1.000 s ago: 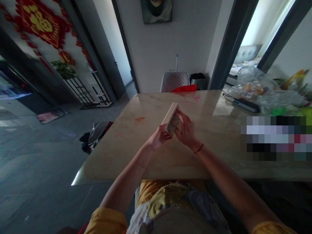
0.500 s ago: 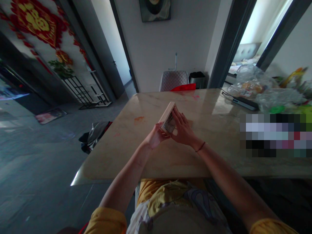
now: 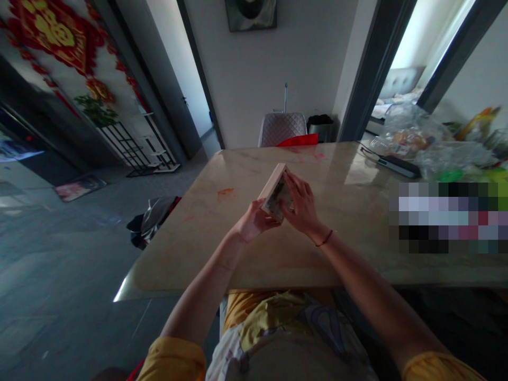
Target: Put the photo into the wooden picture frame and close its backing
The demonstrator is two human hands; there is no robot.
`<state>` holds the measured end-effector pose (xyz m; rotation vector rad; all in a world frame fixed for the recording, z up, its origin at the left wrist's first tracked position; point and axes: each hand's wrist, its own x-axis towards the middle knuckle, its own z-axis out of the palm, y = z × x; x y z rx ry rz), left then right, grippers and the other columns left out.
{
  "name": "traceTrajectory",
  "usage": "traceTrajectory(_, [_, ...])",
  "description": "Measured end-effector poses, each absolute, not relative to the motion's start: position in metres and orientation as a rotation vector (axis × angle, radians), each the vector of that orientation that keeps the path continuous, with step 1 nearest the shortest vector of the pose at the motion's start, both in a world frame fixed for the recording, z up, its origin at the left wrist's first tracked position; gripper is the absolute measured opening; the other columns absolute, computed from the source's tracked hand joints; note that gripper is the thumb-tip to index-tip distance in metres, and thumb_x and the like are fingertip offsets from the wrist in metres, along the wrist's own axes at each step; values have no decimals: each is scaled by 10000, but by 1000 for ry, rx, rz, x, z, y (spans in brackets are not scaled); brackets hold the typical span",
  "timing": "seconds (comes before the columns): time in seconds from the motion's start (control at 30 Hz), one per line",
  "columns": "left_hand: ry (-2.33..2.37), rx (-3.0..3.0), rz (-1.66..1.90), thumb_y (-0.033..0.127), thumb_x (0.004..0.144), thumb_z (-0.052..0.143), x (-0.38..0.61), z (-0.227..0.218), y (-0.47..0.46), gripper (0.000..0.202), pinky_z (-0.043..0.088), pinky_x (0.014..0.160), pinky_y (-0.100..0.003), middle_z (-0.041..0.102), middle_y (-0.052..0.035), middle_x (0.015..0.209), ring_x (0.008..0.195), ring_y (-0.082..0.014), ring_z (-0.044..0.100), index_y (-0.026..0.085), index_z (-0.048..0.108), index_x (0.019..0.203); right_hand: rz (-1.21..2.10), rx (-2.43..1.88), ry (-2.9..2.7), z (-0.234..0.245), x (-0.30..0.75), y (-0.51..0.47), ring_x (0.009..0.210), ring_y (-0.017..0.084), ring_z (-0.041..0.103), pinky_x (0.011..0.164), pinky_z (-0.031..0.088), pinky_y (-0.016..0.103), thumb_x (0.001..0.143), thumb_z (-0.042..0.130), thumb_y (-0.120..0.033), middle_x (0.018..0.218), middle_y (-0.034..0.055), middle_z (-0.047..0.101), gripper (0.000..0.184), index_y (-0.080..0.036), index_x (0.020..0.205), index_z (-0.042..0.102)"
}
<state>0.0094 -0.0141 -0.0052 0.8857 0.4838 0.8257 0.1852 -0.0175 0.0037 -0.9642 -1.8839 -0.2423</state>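
Above the middle of the table, a small flat box [image 3: 273, 186] with pale sides and a dark, printed-looking face is tilted between both hands. My left hand [image 3: 254, 221] grips its lower left end, fingers curled underneath. At the box's right side is my right hand [image 3: 305, 209], its fingers over the upper right edge and its thumb against the printed face. The right fingers partly cover that face, so its details cannot be made out. A thin dark red band circles the right wrist.
The stone-topped table [image 3: 190, 264] has an orange smear left of the hands. Clear plastic bags [image 3: 448, 156] and a dark elongated device [image 3: 399, 166] lie at the right, near a pixelated patch. A quilted chair [image 3: 283, 128] and a red item [image 3: 297, 140] are beyond the far edge.
My right hand has shifted slightly on the box, its thumb now bent onto the printed face. The left hand keeps its hold; the view has moved a little.
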Motion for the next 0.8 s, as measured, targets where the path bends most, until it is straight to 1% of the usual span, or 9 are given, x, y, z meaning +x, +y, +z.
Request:
traceTrajectory(0.1, [470,902,819,541,744,608,10,-6,-14,453,452,819,-353,700,-71,890,781,-189,644,177,612,1013,-242,-1003,-1807,4,186,-17,1199,272,424,1013,364,501,855,429,-285,1280,127,464,599,-224,1433,284])
traceTrajectory(0.2, [493,888,763,570,743,586,9,-6,-13,476,448,818,-357,692,-88,892,791,-198,635,166,622,993,-198,-1046,-1780,4,188,-15,1127,268,451,994,383,500,828,473,-257,1186,102,479,588,-275,1402,351])
traceTrajectory(0.27, [516,872,740,590,737,573,9,-5,-11,499,449,813,-360,685,-95,900,790,-201,627,160,627,983,-140,-1084,-1760,3,189,-13,1117,272,449,997,384,501,803,501,-228,1173,92,464,594,-314,1379,385])
traceTrajectory(0.37, [528,861,747,589,728,578,8,-4,-10,499,454,802,-362,678,-90,915,784,-201,620,167,624,988,-49,-1135,-1725,1,190,-10,1188,299,395,1026,354,530,784,514,-213,1244,89,408,597,-345,1356,408])
traceTrajectory(0.47, [549,868,742,577,733,576,7,-6,-8,479,460,787,-355,676,-89,897,767,-194,615,166,626,975,33,-1090,-1727,-4,191,-4,1268,294,337,1071,314,532,791,500,-226,1301,85,366,551,-321,1328,424])
traceTrajectory(0.53, [589,869,734,563,739,577,6,-9,-6,462,466,769,-344,673,-90,865,748,-187,611,161,632,960,71,-1052,-1712,-7,192,2,1275,276,347,1081,316,515,795,497,-227,1286,87,388,481,-296,1269,470])
traceTrajectory(0.63, [648,868,748,527,739,595,6,-11,-4,427,474,737,-331,664,-85,823,714,-178,605,155,637,946,116,-1014,-1664,-9,194,9,1243,250,401,1065,354,489,798,499,-225,1240,87,444,360,-272,1154,533])
traceTrajectory(0.8, [690,857,747,546,739,572,8,-9,-5,435,484,728,-333,656,-78,777,688,-173,600,144,637,892,131,-939,-1604,-5,193,8,1111,225,526,996,432,444,817,517,-243,1115,89,555,185,-229,984,595])
